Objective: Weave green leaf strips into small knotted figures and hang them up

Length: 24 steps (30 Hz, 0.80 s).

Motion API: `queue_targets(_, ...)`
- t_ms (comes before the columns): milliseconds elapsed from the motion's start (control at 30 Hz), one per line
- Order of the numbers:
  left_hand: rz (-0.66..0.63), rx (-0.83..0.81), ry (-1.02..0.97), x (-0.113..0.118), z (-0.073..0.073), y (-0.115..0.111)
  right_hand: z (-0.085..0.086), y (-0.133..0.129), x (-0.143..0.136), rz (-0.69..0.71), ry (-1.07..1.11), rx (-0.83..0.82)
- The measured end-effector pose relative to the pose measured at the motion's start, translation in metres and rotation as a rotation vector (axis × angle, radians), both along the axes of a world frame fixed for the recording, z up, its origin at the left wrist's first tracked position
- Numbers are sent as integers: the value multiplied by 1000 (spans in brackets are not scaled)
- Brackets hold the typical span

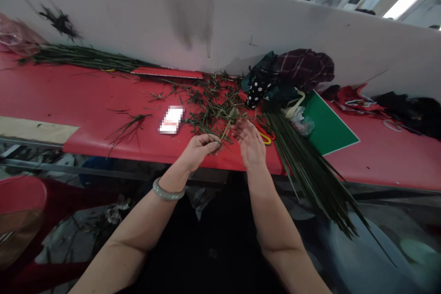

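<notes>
My left hand point(201, 149), with a pale bangle point(168, 191) on the wrist, pinches the lower end of a thin leaf strip point(226, 132). The strip slants up and to the right, toward a small folded tip whose shape I cannot make out. Beside it my right hand point(251, 143) has its fingers stretched and slightly apart, palm toward the strip. Whether its fingertips touch the strip is unclear. Just beyond both hands lies a heap of small knotted green leaf pieces point(210, 101). Yellow-and-red handled scissors point(264, 138) rest right of my right hand.
Long green leaves point(310, 170) hang over the table's front edge at right. A green board point(327, 124), dark folded cloth point(303, 69) and a phone point(171, 120) lie on the red tabletop point(86, 96). A bundle of stems point(89, 59) runs along the partition point(138, 14).
</notes>
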State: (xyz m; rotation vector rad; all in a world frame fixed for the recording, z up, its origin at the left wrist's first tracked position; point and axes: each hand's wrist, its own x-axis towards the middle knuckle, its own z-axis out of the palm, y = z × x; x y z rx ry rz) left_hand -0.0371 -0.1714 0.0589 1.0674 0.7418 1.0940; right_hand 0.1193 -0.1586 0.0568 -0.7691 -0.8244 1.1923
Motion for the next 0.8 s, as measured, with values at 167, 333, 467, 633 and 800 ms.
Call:
queue_targets(167, -66, 56, 31, 1, 1, -4, 5, 4, -7, 207, 1, -62)
queue_targets(333, 37, 34, 85, -1, -1, -1, 2, -13, -1, 76, -64, 97)
queue_targets(467, 120, 32, 133, 2, -5, 1, 1, -35, 3, -143, -279, 199)
queue_targets(633, 94, 29, 79, 8, -13, 2, 11, -57, -6, -231, -752, 417)
queue_targets(800, 9, 14, -45, 6, -14, 0, 23, -72, -8, 60, -968, 595)
